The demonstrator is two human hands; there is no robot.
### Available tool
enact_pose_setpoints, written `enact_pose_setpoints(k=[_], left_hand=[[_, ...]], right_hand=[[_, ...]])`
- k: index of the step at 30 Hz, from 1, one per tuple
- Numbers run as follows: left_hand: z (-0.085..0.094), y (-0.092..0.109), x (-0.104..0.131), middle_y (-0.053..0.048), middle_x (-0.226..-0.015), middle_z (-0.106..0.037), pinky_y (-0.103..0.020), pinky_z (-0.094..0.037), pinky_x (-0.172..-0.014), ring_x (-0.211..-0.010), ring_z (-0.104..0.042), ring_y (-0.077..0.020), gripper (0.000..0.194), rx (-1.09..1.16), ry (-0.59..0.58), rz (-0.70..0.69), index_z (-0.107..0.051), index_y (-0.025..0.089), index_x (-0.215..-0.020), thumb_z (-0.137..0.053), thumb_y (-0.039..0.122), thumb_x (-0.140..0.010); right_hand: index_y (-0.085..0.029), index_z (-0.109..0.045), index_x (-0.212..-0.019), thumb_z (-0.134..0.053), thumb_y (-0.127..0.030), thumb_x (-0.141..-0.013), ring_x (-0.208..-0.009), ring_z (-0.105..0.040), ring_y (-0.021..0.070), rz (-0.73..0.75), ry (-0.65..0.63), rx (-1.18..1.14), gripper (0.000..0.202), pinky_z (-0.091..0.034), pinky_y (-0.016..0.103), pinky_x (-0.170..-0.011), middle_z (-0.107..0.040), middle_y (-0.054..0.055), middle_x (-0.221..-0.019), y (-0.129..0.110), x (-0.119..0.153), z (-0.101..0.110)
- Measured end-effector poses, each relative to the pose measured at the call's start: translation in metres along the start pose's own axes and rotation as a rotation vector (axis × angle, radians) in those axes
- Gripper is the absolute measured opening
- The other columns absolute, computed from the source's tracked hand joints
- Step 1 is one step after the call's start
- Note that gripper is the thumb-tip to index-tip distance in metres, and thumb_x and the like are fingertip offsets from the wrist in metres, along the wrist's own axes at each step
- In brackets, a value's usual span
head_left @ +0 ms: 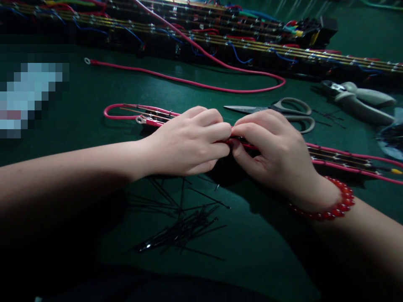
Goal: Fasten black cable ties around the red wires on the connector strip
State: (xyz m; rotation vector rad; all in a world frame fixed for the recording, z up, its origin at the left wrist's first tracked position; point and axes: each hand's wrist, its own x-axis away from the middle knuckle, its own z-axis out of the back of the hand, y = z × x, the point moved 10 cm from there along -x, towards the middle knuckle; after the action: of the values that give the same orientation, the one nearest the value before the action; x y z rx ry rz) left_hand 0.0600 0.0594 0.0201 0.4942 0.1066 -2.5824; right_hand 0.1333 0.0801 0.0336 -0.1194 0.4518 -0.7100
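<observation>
A narrow dark strip (pixel 340 160) with brass-coloured rails lies across the table, and a red cable (pixel 327 149) runs along both its long sides. The cable loops at the left end, where a metal ring terminal (pixel 140 120) shows. Small black ties hold it at several spots. My left hand (pixel 197 140) is closed over the strip's middle, fingers curled on the red cable. Close beside it, my right hand (pixel 272 144) pinches the same cable between thumb and fingers. The fingertips nearly meet, and any small piece between them is hidden. Loose black cable ties (pixel 179 230) lie below.
Behind the strip lie scissors (pixel 252 109) and, at the right, grey-handled cutters (pixel 362 100). Another red cable (pixel 189 83) curves across the table. Longer wired strips (pixel 220 40) line the back. A clear bag (pixel 392 136) is at the right edge.
</observation>
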Motion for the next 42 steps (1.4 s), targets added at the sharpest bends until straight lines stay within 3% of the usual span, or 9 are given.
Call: enact_pose_setpoints(k=[13,42], left_hand=[[-0.0044,-0.0021,-0.0018,-0.005,-0.101,-0.059,-0.057,-0.052,-0.094,-0.111,-0.058,-0.0303,0.022,0.009,-0.064,0.032,-0.071,0.026,-0.096,-0.050,0.026,-0.093],[-0.0056,-0.0067,-0.0016,-0.004,-0.103,-0.058,-0.058,-0.051,-0.097,-0.115,-0.058,-0.0305,0.022,0.096,-0.075,0.070,-0.070,0.027,-0.095,-0.048,0.028,-0.093]], right_hand=[[-0.028,-0.067,-0.094,-0.053,-0.020,-0.093,-0.101,-0.064,0.0319,0.024,0.000,0.050,0.015,-0.055,0.051,-0.086,-0.070,0.009,-0.106,-0.0015,0.0005,-0.0014],[-0.028,-0.069,-0.096,-0.054,-0.020,-0.092,-0.102,-0.065,0.0341,0.010,-0.012,0.036,0.018,-0.055,0.053,-0.087,-0.071,0.009,-0.106,-0.0011,0.0000,-0.0016]])
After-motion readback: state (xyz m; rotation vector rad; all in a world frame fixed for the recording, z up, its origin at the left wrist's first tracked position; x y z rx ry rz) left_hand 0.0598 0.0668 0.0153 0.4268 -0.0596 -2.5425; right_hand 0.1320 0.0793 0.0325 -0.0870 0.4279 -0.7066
